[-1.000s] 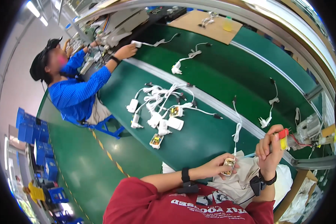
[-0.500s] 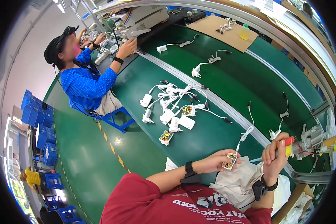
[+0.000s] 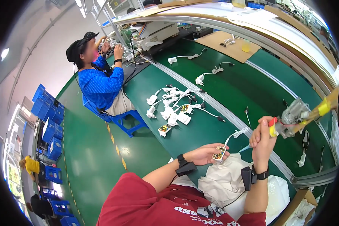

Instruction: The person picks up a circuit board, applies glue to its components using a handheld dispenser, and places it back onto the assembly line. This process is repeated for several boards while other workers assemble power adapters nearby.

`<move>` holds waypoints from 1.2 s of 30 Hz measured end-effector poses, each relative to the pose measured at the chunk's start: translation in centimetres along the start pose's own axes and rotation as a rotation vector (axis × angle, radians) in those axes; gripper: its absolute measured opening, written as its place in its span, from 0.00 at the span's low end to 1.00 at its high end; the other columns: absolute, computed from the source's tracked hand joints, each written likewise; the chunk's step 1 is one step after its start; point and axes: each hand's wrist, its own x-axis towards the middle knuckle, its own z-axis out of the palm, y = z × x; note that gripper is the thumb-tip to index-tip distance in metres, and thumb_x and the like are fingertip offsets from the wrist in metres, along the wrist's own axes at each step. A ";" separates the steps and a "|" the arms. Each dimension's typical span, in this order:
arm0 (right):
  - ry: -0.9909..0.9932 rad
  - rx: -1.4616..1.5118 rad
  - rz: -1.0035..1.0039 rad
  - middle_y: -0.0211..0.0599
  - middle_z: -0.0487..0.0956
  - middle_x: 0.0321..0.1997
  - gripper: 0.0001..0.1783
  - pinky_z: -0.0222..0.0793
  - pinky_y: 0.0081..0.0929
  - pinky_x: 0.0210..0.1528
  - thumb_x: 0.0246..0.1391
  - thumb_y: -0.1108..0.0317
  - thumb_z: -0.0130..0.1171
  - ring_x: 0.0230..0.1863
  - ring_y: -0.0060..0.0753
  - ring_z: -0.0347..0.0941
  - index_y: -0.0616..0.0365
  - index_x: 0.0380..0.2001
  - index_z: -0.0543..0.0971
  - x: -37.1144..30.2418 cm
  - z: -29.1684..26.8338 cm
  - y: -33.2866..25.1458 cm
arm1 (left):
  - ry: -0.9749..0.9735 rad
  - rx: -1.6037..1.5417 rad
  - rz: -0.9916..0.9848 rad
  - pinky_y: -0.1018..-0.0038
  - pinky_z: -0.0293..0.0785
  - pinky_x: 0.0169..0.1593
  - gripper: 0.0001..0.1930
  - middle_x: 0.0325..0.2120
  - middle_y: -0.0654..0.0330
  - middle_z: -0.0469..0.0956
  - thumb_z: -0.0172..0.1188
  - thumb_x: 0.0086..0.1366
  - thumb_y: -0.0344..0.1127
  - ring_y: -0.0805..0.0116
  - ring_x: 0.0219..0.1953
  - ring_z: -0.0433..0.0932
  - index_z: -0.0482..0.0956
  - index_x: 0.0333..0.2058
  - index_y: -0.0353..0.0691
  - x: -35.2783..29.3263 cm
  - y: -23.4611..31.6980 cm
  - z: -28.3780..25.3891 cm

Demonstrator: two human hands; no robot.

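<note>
A white power adapter with its circuit board exposed is held in my left hand, fingers closed on its edges. Its white cable runs up onto the green table. My right hand is wrapped round a dispensing tool with a clear body, a red part and yellow bands. The tool's tapered pale blue nozzle points toward the adapter, a short gap away from it. Ahead and to the left lies a pile of white adapters with tangled cables. One open adapter shows its board at the near side of the pile.
Beyond a metal rail, single adapters lie on a dark green belt. Cardboard carries another cable and a yellowish bottle. A co-worker in blue sits at the far left. Beige cloth covers my lap; a cardboard box stands at right.
My view has shifted. My right hand and the dispensing tool are tilted differently, the nozzle still near the adapter. The co-worker's outstretched arm has drawn back.
</note>
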 end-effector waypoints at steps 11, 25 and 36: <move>-0.053 -0.008 0.010 0.21 0.56 0.13 0.09 0.47 0.15 0.11 0.63 0.63 0.48 0.10 0.12 0.50 0.56 0.33 0.67 0.0 -0.4 0.7 | -0.020 0.049 0.052 0.80 0.74 0.45 0.21 0.51 0.54 0.72 0.47 0.68 0.33 0.70 0.50 0.74 0.60 0.58 0.35 -0.2 -0.7 -0.5; -0.037 -0.021 0.009 0.22 0.56 0.12 0.09 0.47 0.16 0.11 0.63 0.63 0.48 0.09 0.13 0.49 0.57 0.33 0.67 0.2 -0.3 0.7 | 0.171 0.177 0.000 0.83 0.74 0.35 0.17 0.49 0.52 0.73 0.49 0.66 0.33 0.69 0.48 0.76 0.65 0.52 0.36 -0.6 0.8 1.4; 0.029 -0.012 -0.044 0.21 0.54 0.13 0.09 0.44 0.15 0.11 0.64 0.62 0.45 0.10 0.12 0.46 0.56 0.34 0.67 0.9 -1.8 1.2 | 0.436 1.103 -0.018 0.71 0.74 0.26 0.16 0.28 0.56 0.78 0.56 0.55 0.35 0.70 0.26 0.77 0.71 0.42 0.35 1.0 6.5 0.2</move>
